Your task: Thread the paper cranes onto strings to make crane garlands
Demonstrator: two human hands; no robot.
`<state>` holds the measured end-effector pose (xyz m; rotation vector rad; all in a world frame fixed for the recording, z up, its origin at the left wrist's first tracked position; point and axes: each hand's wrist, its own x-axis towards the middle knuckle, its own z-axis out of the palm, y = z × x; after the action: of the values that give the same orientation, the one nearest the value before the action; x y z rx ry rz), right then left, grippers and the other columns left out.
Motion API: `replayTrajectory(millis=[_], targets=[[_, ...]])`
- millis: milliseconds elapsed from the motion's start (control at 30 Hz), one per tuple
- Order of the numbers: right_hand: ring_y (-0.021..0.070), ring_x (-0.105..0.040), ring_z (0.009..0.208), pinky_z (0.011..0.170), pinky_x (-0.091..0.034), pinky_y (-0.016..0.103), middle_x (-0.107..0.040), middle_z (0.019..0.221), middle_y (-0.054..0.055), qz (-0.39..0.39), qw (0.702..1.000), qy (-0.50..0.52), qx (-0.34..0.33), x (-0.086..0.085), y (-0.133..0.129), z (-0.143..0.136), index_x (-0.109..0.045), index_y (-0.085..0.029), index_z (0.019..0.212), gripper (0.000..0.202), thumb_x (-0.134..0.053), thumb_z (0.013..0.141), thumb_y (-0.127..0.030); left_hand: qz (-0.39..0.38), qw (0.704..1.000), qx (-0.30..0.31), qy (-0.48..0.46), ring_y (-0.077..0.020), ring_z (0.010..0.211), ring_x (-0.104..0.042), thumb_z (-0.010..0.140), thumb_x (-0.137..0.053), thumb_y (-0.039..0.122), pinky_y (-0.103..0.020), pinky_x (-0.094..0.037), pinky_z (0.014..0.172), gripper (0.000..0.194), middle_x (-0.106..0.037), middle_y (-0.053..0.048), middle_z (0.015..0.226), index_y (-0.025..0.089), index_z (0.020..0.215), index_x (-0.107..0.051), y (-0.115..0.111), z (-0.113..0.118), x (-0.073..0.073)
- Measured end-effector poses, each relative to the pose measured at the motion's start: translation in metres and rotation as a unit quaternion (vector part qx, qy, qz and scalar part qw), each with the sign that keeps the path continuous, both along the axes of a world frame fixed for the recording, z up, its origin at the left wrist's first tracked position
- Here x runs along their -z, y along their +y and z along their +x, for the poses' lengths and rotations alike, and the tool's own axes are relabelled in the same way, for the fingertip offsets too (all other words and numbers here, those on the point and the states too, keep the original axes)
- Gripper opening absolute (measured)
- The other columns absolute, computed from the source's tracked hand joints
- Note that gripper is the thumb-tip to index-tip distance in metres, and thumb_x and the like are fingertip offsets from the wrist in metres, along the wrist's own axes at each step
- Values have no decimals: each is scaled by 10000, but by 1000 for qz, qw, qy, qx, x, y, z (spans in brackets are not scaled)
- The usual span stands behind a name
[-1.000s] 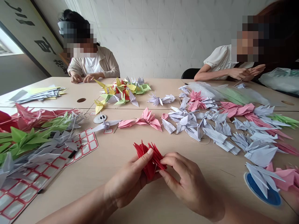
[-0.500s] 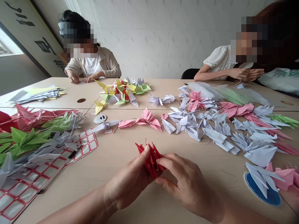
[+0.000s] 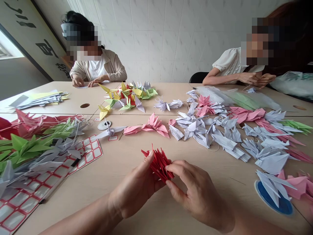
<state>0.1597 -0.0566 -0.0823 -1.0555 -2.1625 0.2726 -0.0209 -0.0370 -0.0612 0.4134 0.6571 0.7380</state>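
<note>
Near the table's front middle, a bundle of red folded paper pieces (image 3: 161,164) rests in my left hand (image 3: 137,189), whose thumb lies along its upper left side. My right hand (image 3: 198,192) pinches the bundle's right edge between thumb and fingers. Beyond the hands lie pink folded cranes (image 3: 153,125) and a white crane beside a small spool (image 3: 104,124). Many white folded cranes (image 3: 195,129) spread over the right side. At the lower right, a white crane lies partly over a blue disc (image 3: 281,204).
Strung cranes (image 3: 22,143) and red-bordered label sheets (image 3: 22,202) cover the left side. A paper stack (image 3: 41,99) lies at the back left; yellow and green cranes (image 3: 127,96) sit farther back. Two people work across the table. A thin needle-like item (image 3: 237,180) lies right of my hands.
The thumb and fingers of my right hand have shifted slightly on the red bundle, and the red pieces look more fanned out.
</note>
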Motion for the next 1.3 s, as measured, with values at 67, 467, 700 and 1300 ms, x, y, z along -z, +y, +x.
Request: replayTrajectory(millis=[67,467,700,1300], targets=[[218,-658,915,781,-541,346,-665,1051,83,5,1000,-5,1,-1,-1,0,-501,-223,1168,335,-598,848,-196,0,1000,-10,1,-161,971,-593,967,-421,418,-286,-436,914,388,-670,-81,1112,145,1085,-671,-2,0,0],[188,-687,819,694,-546,292,-693,972,74,109,993,-22,49,1,3,-1,-505,-216,1030,276,-540,814,-47,57,997,34,43,-255,1157,-529,949,-375,516,-392,-390,987,461,-626,-113,1193,170,1140,-612,-3,5,0],[189,-685,821,698,-543,289,-691,940,71,146,986,-21,79,0,14,7,-521,-196,1014,265,-548,799,-44,236,936,-101,241,-178,979,-554,902,-551,406,-311,-438,842,178,-595,9,993,270,1016,-548,9,-8,-2],[165,-656,814,741,-524,280,-671,915,27,31,996,36,75,3,17,9,-507,-221,1019,278,-526,794,-58,192,943,-91,254,-144,869,-534,892,-556,338,-240,-438,716,169,-631,-1,888,207,790,-587,20,-15,1]])
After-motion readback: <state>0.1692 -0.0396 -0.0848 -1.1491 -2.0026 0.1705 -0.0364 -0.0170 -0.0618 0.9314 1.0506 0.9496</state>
